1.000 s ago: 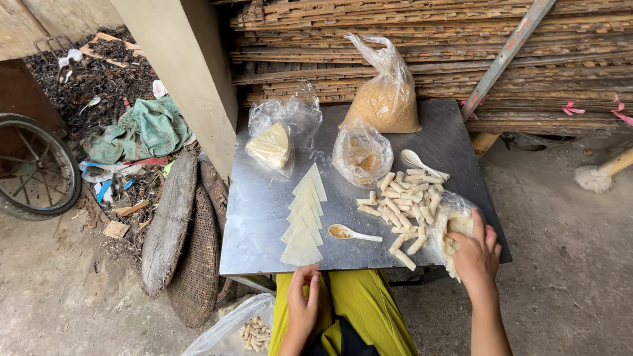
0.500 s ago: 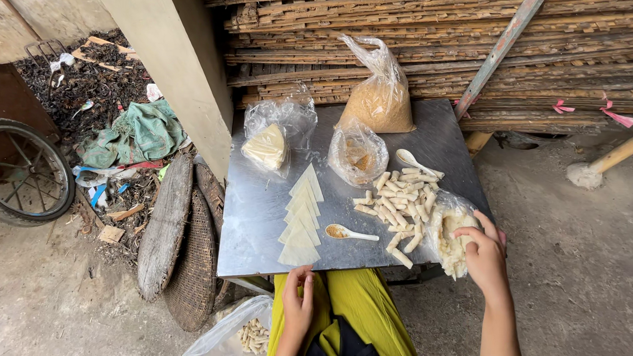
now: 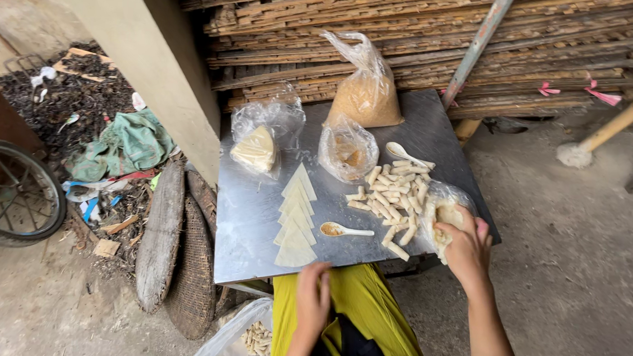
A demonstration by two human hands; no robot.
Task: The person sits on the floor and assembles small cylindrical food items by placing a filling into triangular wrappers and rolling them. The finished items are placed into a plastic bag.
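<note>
My right hand (image 3: 464, 247) grips a clear plastic bag of pale rolls (image 3: 441, 213) at the right edge of the metal table (image 3: 246, 218). My left hand (image 3: 314, 297) rests at the table's near edge, just below a row of overlapping triangular pastry sheets (image 3: 296, 217); its fingers are loosely curled and hold nothing. A heap of small rolled pastries (image 3: 395, 196) lies between the sheets and the bag. A white spoon with brown filling (image 3: 342, 231) lies beside the sheets, and a second white spoon (image 3: 404, 154) lies further back.
Three plastic bags stand at the back: one with folded sheets (image 3: 256, 149), one with brown filling (image 3: 346, 154), one tall with tan crumbs (image 3: 368, 94). Stacked bamboo slats (image 3: 411, 31) rise behind. A concrete pillar (image 3: 149, 61), wheel (image 3: 9, 191), baskets (image 3: 189, 265) and rubbish lie left.
My right hand has shifted slightly on the bag of rolls at the table's right edge. My left hand has stayed at the near edge.
</note>
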